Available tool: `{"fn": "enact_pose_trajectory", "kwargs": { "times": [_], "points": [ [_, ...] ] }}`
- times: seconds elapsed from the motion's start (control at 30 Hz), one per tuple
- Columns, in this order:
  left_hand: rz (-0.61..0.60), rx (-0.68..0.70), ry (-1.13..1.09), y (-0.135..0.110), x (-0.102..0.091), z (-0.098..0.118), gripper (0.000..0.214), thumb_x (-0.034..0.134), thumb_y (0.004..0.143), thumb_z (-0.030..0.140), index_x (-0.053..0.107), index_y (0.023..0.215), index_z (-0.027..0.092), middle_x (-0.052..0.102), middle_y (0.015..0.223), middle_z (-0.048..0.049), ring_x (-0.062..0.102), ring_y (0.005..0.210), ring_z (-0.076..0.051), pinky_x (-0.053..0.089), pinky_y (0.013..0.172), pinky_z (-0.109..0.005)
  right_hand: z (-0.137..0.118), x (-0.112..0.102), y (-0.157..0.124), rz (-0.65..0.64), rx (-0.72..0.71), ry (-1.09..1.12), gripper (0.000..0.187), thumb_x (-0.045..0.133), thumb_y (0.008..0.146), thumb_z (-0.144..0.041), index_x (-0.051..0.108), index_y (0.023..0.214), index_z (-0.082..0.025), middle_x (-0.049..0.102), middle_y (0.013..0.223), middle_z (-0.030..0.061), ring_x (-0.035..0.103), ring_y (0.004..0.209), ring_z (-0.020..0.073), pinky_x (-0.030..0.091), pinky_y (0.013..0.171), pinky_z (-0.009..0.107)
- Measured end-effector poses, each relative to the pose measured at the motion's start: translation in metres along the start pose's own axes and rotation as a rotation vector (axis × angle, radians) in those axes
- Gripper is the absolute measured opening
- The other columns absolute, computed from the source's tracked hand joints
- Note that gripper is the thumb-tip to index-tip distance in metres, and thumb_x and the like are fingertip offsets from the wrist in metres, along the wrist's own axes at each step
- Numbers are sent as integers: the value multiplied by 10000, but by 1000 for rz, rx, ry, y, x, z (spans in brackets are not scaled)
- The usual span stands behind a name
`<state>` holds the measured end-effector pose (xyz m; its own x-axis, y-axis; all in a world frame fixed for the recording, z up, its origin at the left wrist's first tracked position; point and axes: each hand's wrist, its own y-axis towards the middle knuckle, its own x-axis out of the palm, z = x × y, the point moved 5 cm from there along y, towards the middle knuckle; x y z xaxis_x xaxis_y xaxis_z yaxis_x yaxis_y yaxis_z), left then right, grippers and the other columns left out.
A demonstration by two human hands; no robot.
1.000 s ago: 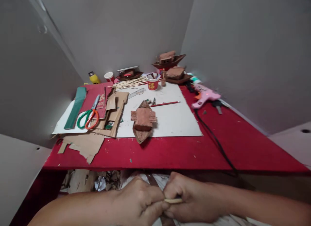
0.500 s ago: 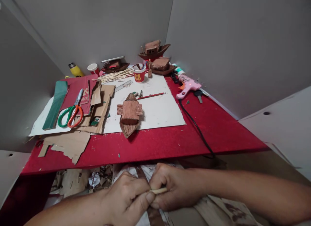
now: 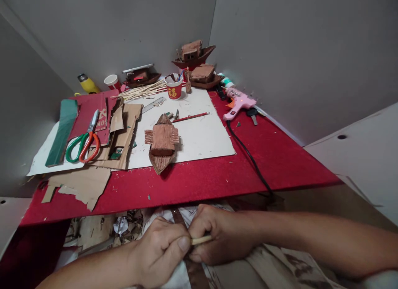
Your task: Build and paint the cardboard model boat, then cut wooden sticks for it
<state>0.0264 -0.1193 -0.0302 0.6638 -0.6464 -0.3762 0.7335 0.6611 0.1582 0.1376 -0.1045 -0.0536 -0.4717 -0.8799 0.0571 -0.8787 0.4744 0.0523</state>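
Low in front of me, over my lap, my left hand (image 3: pixel 164 249) and my right hand (image 3: pixel 222 235) are closed together on a short pale stick (image 3: pixel 201 240). Its middle shows between my fingers; both ends are hidden in my grip. My left thumb presses along it, and my right fingers curl around the other end. Beyond them on the table, a small brown model boat (image 3: pixel 162 142) with a ridged cabin roof rests on a white sheet (image 3: pixel 205 144). Behind it lies a red pencil (image 3: pixel 191 117).
Scissors (image 3: pixel 83 146) lie on cardboard pieces (image 3: pixel 132 127) at left. A pink glue gun (image 3: pixel 239 103) with a black cord (image 3: pixel 250 156) is at right. At the back are thin sticks (image 3: pixel 139 91), a red paper cup (image 3: pixel 174 90) and several model boats (image 3: pixel 194 54). Scraps fill the space below the table edge.
The view has shifted slightly, so the table's things appear a little further left and higher. Both hands keep their hold on the stick, with little change in pose.
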Motion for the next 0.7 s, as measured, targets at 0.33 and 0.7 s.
{"fn": "enact_pose_trajectory", "kwargs": {
  "times": [0.33,0.7],
  "points": [
    [84,-13,-77,-1,1,0,292,306,970,283,340,688,219,312,568,41,343,489,-96,276,506,-247,-8,-3,4,38,-46,-19,344,550,720,-179,329,456,-174,216,470,-91,225,443,29,203,388,150],
    [364,-104,-203,15,-8,12,472,331,960,449,413,573,193,341,486,43,343,437,-86,304,474,-235,-26,-11,8,76,-173,44,395,556,799,-248,319,490,-184,268,508,-75,257,453,34,225,410,171]
  ]
}}
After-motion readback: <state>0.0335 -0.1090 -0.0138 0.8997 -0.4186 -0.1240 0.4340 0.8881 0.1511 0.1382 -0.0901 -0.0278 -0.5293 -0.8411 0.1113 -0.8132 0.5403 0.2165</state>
